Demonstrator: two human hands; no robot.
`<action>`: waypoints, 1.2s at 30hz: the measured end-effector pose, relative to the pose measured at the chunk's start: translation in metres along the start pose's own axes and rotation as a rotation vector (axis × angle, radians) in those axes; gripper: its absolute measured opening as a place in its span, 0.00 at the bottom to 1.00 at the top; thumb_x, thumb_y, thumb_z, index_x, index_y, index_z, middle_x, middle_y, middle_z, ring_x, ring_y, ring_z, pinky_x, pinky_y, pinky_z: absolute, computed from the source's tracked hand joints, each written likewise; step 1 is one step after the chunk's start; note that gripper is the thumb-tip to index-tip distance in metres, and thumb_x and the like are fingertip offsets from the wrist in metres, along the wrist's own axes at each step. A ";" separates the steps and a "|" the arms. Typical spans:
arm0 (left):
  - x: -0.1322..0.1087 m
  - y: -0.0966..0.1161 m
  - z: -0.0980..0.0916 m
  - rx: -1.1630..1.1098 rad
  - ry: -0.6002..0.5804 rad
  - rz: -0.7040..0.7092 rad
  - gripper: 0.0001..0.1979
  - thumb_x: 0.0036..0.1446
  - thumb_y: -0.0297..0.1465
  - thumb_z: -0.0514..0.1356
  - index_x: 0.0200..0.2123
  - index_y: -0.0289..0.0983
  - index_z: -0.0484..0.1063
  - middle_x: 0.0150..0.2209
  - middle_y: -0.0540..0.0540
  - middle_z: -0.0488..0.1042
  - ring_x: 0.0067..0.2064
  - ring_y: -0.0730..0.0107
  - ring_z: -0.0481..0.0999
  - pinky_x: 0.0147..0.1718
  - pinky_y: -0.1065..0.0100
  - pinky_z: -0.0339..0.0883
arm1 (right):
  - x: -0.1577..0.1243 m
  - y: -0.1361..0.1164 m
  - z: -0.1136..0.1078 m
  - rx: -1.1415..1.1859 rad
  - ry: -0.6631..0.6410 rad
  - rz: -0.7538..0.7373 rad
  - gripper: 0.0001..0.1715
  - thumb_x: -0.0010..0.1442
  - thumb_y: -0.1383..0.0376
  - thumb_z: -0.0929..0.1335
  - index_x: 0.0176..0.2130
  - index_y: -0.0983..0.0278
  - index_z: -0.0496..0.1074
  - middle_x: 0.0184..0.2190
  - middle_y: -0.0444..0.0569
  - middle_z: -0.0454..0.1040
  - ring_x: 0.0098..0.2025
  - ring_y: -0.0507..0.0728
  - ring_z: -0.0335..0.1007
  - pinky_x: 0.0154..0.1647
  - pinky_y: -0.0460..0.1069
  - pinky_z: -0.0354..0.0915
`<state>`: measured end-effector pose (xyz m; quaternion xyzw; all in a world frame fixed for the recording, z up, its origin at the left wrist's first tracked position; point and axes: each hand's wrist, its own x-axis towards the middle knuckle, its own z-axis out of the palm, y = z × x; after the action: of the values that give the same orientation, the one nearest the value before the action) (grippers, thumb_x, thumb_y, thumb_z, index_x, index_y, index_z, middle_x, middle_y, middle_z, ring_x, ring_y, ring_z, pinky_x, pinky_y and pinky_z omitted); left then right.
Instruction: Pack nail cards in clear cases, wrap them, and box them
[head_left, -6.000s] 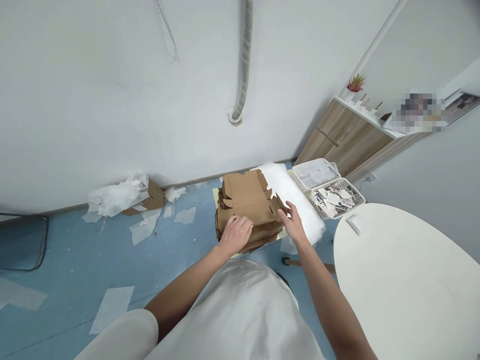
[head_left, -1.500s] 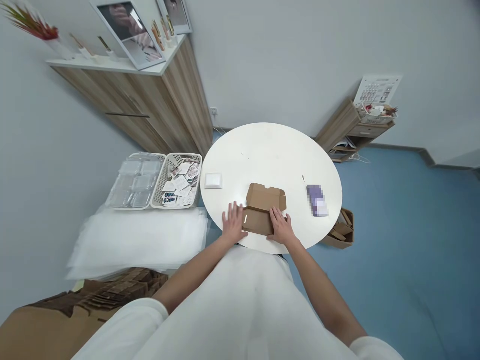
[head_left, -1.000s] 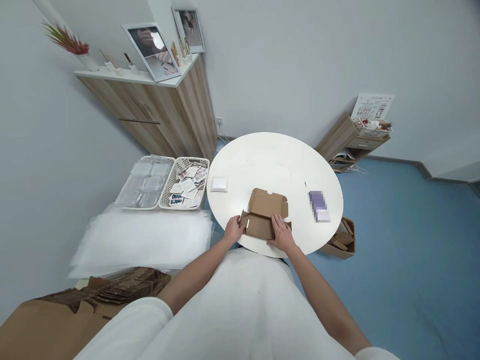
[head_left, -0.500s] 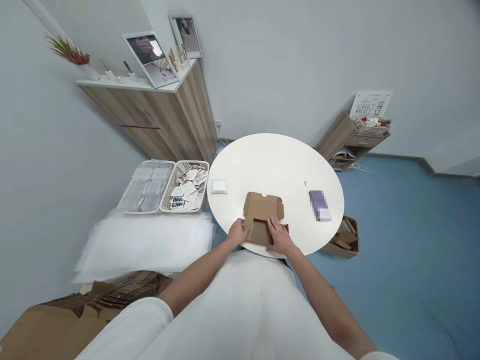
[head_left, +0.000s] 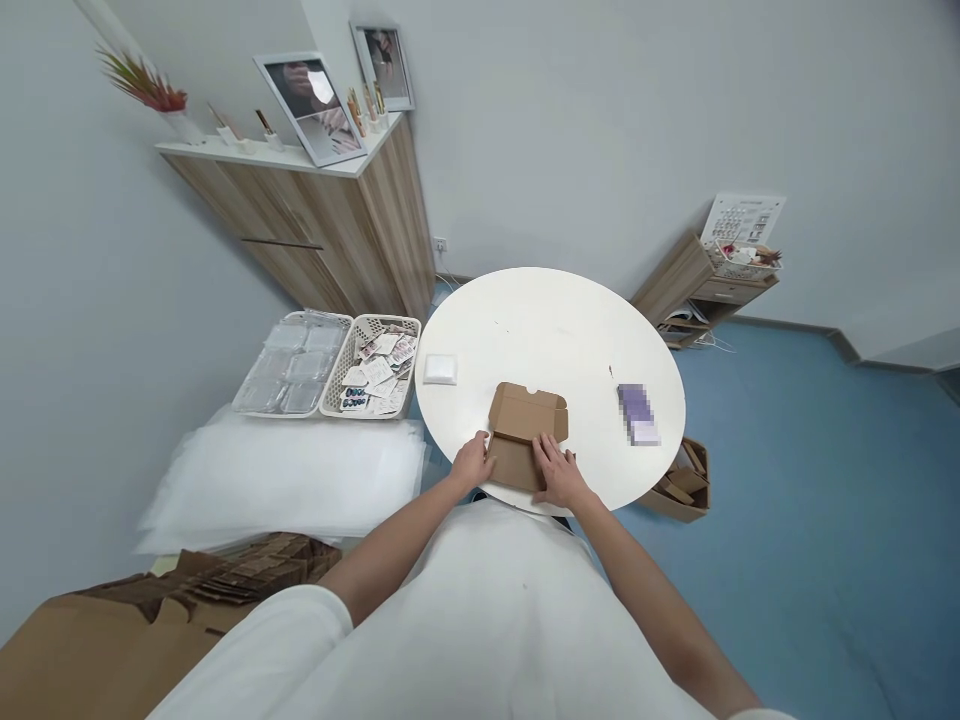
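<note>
- Head view: the left hand sits at the left edge of the cardboard box, fingers bent against its side flap. Whether they pinch the flap is too small to tell.
- The right hand lies flat and open on the near right part of the box, pressing it down. The two hands are apart, with brown panel between them.
- The box is half-folded, with its lid panel lying open away from the person, at the near edge of the round white table.
- It looks light, thin and stiff across its panels, and likely to bend only at the scored creases. The flaps could crumple or tear if pulled hard.
- It may slide on the smooth tabletop, so a flat palm on the base and fingers close to a crease seem the best hold.
- A white pad lies to the left of the box and a purple item to the right, both well apart from it.
- Two baskets, white foam sheets and a stack of flat cardboard lie on the floor to the left.
</note>
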<state>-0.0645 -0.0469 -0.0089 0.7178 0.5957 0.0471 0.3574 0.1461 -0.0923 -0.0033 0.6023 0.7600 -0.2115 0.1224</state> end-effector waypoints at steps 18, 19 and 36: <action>0.014 0.008 -0.009 0.149 -0.179 0.124 0.58 0.29 0.44 0.67 0.61 0.42 0.38 0.52 0.38 0.57 0.48 0.51 0.67 0.41 0.63 0.62 | -0.020 0.029 0.016 0.558 0.340 0.421 0.59 0.48 0.46 0.64 0.62 0.64 0.26 0.63 0.59 0.33 0.64 0.64 0.35 0.55 0.59 0.52; 0.014 0.009 -0.009 0.148 -0.175 0.123 0.57 0.30 0.44 0.67 0.61 0.42 0.38 0.52 0.38 0.57 0.48 0.51 0.67 0.41 0.63 0.62 | -0.023 0.031 0.019 0.693 0.327 0.474 0.57 0.50 0.46 0.62 0.62 0.65 0.26 0.63 0.60 0.38 0.62 0.63 0.42 0.53 0.57 0.55; 0.013 0.015 -0.010 0.148 -0.196 0.100 0.58 0.30 0.44 0.67 0.61 0.42 0.36 0.52 0.37 0.57 0.49 0.50 0.67 0.41 0.63 0.61 | -0.017 0.030 0.002 1.070 0.204 0.459 0.32 0.53 0.55 0.62 0.55 0.65 0.57 0.46 0.51 0.69 0.44 0.54 0.69 0.39 0.47 0.65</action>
<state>-0.0538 -0.0311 0.0024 0.7721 0.5234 -0.0498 0.3571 0.1794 -0.1025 -0.0027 0.7467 0.4059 -0.4745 -0.2292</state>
